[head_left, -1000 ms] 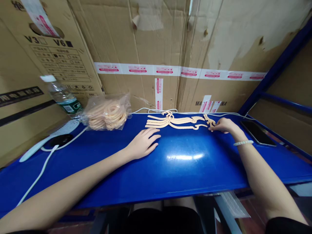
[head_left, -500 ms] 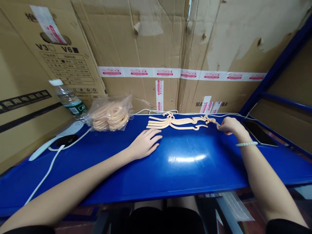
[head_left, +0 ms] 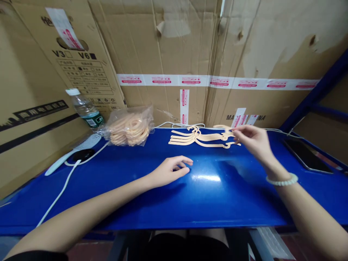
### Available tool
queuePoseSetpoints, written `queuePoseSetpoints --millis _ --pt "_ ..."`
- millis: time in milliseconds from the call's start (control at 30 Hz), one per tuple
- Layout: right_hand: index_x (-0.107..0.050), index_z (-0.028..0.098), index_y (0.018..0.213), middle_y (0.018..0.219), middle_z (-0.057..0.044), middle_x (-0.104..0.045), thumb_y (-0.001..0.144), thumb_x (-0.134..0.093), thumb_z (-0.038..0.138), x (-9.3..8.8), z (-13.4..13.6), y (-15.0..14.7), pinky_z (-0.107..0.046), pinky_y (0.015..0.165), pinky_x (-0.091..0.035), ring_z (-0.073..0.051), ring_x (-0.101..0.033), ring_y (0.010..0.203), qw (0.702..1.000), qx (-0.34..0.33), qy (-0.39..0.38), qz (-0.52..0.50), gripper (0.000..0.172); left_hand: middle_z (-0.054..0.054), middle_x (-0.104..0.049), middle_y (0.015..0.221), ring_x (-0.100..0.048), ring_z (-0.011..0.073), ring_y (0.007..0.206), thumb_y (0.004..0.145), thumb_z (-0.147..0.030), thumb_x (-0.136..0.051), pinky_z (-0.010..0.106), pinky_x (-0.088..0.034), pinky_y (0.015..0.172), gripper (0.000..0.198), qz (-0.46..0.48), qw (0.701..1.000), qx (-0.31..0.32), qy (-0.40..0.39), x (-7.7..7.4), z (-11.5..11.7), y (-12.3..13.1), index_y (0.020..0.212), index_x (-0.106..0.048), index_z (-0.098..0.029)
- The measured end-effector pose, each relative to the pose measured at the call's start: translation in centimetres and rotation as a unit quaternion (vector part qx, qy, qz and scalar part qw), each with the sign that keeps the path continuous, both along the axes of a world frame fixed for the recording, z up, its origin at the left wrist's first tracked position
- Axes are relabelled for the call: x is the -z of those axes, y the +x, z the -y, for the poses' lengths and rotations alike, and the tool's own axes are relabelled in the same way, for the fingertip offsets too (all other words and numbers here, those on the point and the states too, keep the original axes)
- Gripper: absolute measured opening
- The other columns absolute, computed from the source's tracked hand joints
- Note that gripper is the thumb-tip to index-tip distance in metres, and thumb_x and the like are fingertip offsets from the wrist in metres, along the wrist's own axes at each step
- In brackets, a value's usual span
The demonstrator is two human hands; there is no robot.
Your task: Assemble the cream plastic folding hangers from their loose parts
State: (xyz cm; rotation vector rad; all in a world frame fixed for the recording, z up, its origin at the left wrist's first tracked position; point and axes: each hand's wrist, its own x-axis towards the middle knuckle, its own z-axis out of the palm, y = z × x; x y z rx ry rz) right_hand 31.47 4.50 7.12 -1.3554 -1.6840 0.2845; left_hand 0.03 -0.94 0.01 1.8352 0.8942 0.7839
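Observation:
My right hand (head_left: 252, 142) is raised over the right end of the hanger pile. Thumb and fingers pinch a slim beige clothes-hanger piece (head_left: 223, 127), whose curved end sticks out to the left. Its other end is hidden by my fingers. Several similar beige plastic hanger pieces (head_left: 209, 138) with hooked ends lie overlapping near the back edge of the blue table (head_left: 152, 203). My left hand (head_left: 172, 171) hovers above the table, in front of the pile. Its fingers are loosely bent and apart, holding nothing.
A clear bag (head_left: 133, 125) of beige hangers sits at the back left beside a water bottle (head_left: 87, 110). A pale-handled brush-like item (head_left: 73, 152), a black disc with a white cable (head_left: 84, 155) and a phone (head_left: 308, 156) lie at the sides. Cardboard (head_left: 168, 47) stands behind.
My right hand has lifted a hanger piece and moved left and nearer. My left hand has risen off the table and come toward me. The view has shifted slightly.

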Motion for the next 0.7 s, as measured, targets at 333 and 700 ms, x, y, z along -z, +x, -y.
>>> queuePoseSetpoints --millis 333,700 --pt "-0.065 0.020 0.107 0.097 -0.006 -0.074 0.088 -0.071 0.038 5.4 5.0 -8.9 -0.031 0.074 -0.062 -0.018 -0.073 0.082 0.910 -0.394 -0.126 -0.039 0.027 0.004 -0.069 0.077 -0.064 0.0111 0.059 0.078 -0.054 -0.076 0.024 -0.052 0.058 0.046 0.211 0.950 -0.088 -0.211 0.4 0.9 1.6 0.087 -0.058 -0.013" --pt "-0.068 0.018 0.100 0.100 -0.014 -0.071 0.094 -0.055 0.027 6.7 -4.4 -0.7 -0.052 0.089 -0.055 -0.031 -0.066 0.099 0.930 -0.207 0.057 0.298 0.017 0.005 -0.071 0.075 -0.062 0.0117 0.058 0.068 -0.034 -0.087 0.024 -0.047 0.056 0.037 0.276 0.923 -0.232 -0.136 0.7 -4.1 -2.4 0.079 -0.058 -0.014"
